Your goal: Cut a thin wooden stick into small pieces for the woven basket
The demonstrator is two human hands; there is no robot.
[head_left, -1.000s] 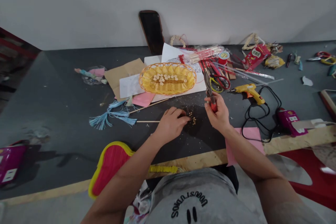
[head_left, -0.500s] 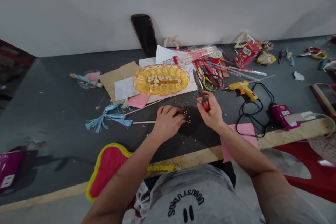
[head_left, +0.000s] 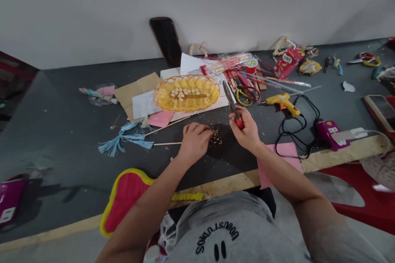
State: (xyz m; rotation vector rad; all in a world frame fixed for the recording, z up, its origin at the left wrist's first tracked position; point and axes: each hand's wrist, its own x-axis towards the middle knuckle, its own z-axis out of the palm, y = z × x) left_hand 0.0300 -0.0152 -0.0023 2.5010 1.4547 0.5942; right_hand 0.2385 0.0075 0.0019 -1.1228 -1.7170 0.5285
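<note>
My right hand (head_left: 245, 130) grips red-handled pliers (head_left: 232, 104), their dark metal jaws pointing up and away from me. Low over the dark tabletop, my left hand (head_left: 196, 141) has its fingers bent and drawn together at the edge of a scatter of tiny pale pieces (head_left: 217, 138). What its fingertips hold is too small to make out. A thin wooden stick (head_left: 168, 144) runs from a blue tassel (head_left: 126, 139) towards my left hand. Beyond both hands stands a yellow woven basket (head_left: 202, 100) with several small pale flower-like pieces (head_left: 182, 93) in it.
Right of my hands lie a yellow glue gun (head_left: 283, 102), its black cord (head_left: 279, 131) and a purple box (head_left: 331, 133). Scissors (head_left: 248, 95) and wrapped sticks (head_left: 228, 64) lie behind. A phone (head_left: 167, 41) leans on the wall. A red, yellow-rimmed shape (head_left: 125, 197) overlaps the front edge.
My left hand has drawn slightly back from the tiny pieces, its fingers closer together. My right hand still holds the pliers in much the same place. The whole view has shifted slightly.
</note>
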